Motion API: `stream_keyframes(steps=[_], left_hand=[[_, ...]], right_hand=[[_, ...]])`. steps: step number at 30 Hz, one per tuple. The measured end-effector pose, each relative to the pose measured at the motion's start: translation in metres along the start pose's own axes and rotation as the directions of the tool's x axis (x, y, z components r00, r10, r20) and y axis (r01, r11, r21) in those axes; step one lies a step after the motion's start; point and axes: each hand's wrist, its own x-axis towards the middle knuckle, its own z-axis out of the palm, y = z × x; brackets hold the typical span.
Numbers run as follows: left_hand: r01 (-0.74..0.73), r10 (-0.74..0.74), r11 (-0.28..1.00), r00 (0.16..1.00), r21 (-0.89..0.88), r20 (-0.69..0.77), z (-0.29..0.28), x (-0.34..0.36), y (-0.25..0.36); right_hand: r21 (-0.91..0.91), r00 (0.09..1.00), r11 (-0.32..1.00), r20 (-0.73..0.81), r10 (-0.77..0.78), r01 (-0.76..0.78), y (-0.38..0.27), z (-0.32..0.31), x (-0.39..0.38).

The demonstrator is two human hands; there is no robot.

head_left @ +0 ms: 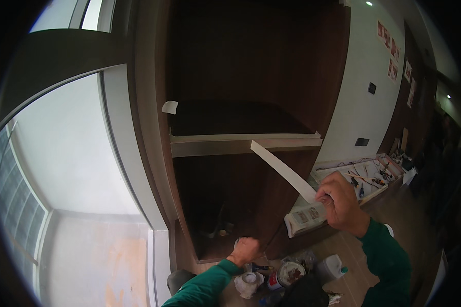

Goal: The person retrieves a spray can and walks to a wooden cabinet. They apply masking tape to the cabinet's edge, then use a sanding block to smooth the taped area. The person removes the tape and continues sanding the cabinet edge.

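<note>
My right hand [337, 197] pinches the near end of a long, pale, flat strip [276, 163], which slants up and leftward in front of a dark wooden cabinet [230, 61]. The strip's far end is by a light band [215, 146] along the middle shelf's front edge. My left hand [246, 250] is low at the cabinet's bottom front, its fingers curled round something small that I cannot make out. A small white piece [169, 107] sticks on the cabinet's left edge near the upper shelf.
Cans [292, 272], a crumpled item [248, 284] and a plastic jug [331, 267] crowd the floor below my hands. At right, a long box [381, 176] holds tools, with printed paper [305, 219] at its near end. A white-framed glazed opening [112, 153] borders the left.
</note>
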Motion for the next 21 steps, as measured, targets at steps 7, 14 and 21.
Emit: stream_keyframes(steps=[7,14,21], left_hand=[[0.06,-0.064,0.997,0.99,-0.041,-0.122,0.004,-0.001,0.005],[0.015,-0.052,0.993,0.947,-0.116,-0.319,0.017,-0.006,-0.002],[-0.027,-0.072,0.985,0.83,-0.168,-0.553,-0.003,-0.005,0.016]], right_hand=[[0.036,0.988,0.988,-0.021,0.153,-0.152,-0.006,-0.04,-0.045],[0.044,0.958,0.97,-0.147,0.245,-0.241,-0.011,-0.065,-0.09],[0.062,0.89,0.93,-0.273,0.365,-0.362,-0.022,-0.077,-0.131]])
